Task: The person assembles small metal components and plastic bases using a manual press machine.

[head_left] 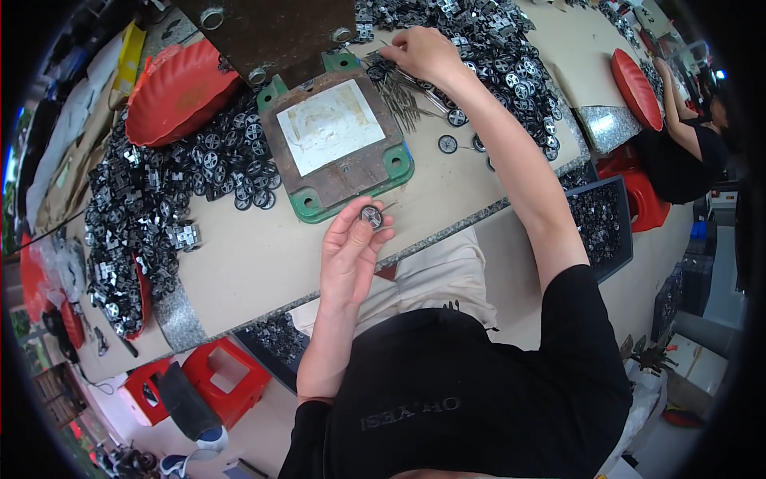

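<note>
Over the table's near edge my left hand [349, 251] pinches a small black toy wheel [371, 215] with silver spokes between thumb and fingers. A thin metal pin sticks out beside it. My right hand [423, 56] reaches to the far side, its fingertips pinched together behind the pile of thin metal axles [401, 102]. Whatever it grips is too small to make out. Between and beyond my hands sits a green-and-brown metal press base [335, 195] with a worn white sheet [331, 128] on top.
Heaps of black wheels [519, 88] and dark plastic parts [132, 215] flank the press base. A red basin [179, 96] stands at the far left, above the parts. Dark trays of parts [598, 223] and red stools [227, 371] are below the table edge. Another person [678, 152] works at the far right.
</note>
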The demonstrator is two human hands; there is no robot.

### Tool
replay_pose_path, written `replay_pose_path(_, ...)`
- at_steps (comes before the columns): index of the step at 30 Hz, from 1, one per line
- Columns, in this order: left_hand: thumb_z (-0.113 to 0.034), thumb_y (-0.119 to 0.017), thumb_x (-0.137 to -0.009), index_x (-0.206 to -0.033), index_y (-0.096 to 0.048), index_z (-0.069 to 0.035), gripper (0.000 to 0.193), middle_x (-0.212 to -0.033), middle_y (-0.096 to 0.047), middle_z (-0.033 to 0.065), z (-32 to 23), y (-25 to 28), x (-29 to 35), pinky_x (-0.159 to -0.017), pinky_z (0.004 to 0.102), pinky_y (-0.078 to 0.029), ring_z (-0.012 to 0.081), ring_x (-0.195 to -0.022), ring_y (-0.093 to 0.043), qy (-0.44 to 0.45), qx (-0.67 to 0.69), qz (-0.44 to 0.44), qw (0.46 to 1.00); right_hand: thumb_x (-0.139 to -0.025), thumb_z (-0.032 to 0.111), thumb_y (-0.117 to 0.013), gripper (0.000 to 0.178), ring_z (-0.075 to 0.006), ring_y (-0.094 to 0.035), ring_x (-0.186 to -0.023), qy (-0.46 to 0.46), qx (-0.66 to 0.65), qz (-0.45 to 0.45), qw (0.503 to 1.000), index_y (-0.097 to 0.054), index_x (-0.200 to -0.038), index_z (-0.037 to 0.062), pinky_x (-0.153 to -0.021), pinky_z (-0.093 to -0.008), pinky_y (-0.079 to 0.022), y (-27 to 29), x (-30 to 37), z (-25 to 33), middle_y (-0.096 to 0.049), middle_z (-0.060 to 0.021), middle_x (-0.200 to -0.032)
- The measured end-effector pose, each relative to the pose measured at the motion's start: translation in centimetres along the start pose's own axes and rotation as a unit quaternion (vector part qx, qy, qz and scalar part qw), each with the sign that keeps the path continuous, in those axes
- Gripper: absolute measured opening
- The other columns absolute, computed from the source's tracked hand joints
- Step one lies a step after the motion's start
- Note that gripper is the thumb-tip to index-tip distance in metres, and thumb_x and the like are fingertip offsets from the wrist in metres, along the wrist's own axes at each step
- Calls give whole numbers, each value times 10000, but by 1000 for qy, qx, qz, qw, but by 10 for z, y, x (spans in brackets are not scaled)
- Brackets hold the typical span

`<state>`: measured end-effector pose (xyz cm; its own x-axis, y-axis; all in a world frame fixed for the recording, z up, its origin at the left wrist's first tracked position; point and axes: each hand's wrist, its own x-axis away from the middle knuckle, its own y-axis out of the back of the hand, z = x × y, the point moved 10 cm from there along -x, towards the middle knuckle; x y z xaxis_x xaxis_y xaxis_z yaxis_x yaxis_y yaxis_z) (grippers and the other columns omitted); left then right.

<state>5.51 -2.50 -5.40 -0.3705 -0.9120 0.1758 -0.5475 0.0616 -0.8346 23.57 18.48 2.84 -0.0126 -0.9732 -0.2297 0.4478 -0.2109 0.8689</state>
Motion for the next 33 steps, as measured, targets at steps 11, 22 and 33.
replay_pose_path(11,-52,-537,-881,-1165,-514,-5,289,-1084,-581,118,-1,2,2,-822,290,-498,207,-928,-604,1,-1,-13,1000,-728,178,-704,298,-116,-577,-712,-28,-155,-8,988,-629,-970,21,-672,-259,-457,2,21,-13,-626,-59,-778)
replay_pose_path(22,-34,-570,-858,-1131,-526,12,280,-1038,-597,107,-3,-11,2,-803,292,-501,199,-886,-616,-15,-51,-33,998,-864,108,-585,239,-41,-466,-562,-137,-629,161,748,-574,-1064,-23,-441,-166,-356,1,172,23,-566,-3,-758)
replay_pose_path(33,2,-586,-836,-1104,-543,20,273,-968,-609,85,-6,-2,5,-795,291,-502,187,-854,-620,-37,-83,-66,994,-868,106,-584,227,-43,-453,-567,-148,-676,157,704,-562,-1062,-9,-447,-172,-334,-14,190,32,-538,4,-725)
